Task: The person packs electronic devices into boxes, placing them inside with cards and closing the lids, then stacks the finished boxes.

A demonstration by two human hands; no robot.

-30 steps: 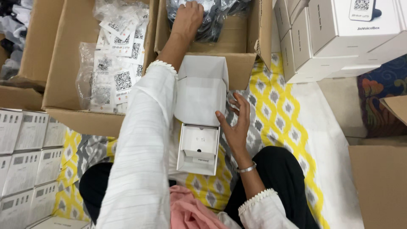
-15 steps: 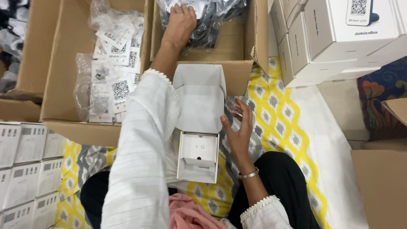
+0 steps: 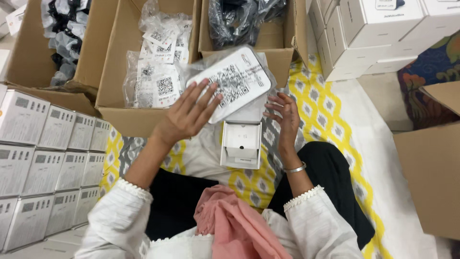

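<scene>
My left hand (image 3: 189, 112) holds a flat white card sealed in a clear plastic bag (image 3: 232, 81), printed with a square code, tilted above an open small white box (image 3: 241, 144). The box lies on the yellow patterned cloth (image 3: 330, 120) between my knees and has a white insert inside. My right hand (image 3: 286, 114) hovers just right of the box with fingers spread, close to the bag's lower edge and holding nothing.
Open cardboard cartons stand ahead: one with bagged printed cards (image 3: 158, 72), one with dark bagged items (image 3: 239, 19), one at far left (image 3: 62, 29). Stacked white boxes line the left (image 3: 43, 158) and upper right (image 3: 373, 33). Another carton (image 3: 431, 177) sits right.
My left hand has drawn back from the far carton holding a bagged card over the small box. My right hand has lifted off the box's side and spread its fingers.
</scene>
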